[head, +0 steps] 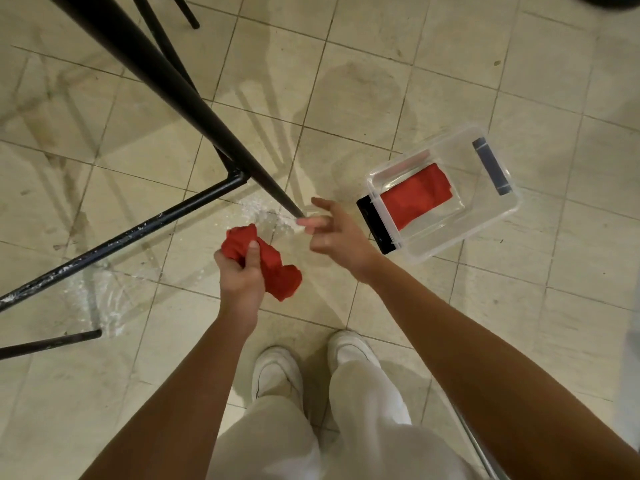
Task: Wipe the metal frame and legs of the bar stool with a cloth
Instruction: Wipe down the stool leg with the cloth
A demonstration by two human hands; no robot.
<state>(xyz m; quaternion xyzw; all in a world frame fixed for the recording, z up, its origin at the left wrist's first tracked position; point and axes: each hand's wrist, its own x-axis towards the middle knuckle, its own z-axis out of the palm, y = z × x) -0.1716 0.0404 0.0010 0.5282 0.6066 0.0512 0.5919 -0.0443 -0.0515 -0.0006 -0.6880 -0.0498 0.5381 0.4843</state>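
The bar stool's black metal leg [180,98] slants down from the upper left to the tiled floor near the centre. A black crossbar [138,233] with white flecks runs from it to the lower left. My left hand [240,271] grips a crumpled red cloth [273,268] just below the foot of the leg. My right hand [332,233] hovers beside the leg's foot with its fingers loosely spread and holds nothing.
A clear plastic box [498,209] with black latches stands on the floor to the right, with a second red cloth [419,195] inside. Wet foam [263,213] lies around the leg's foot. Another stool leg [52,341] ends at the lower left. My white shoes [277,372] are below.
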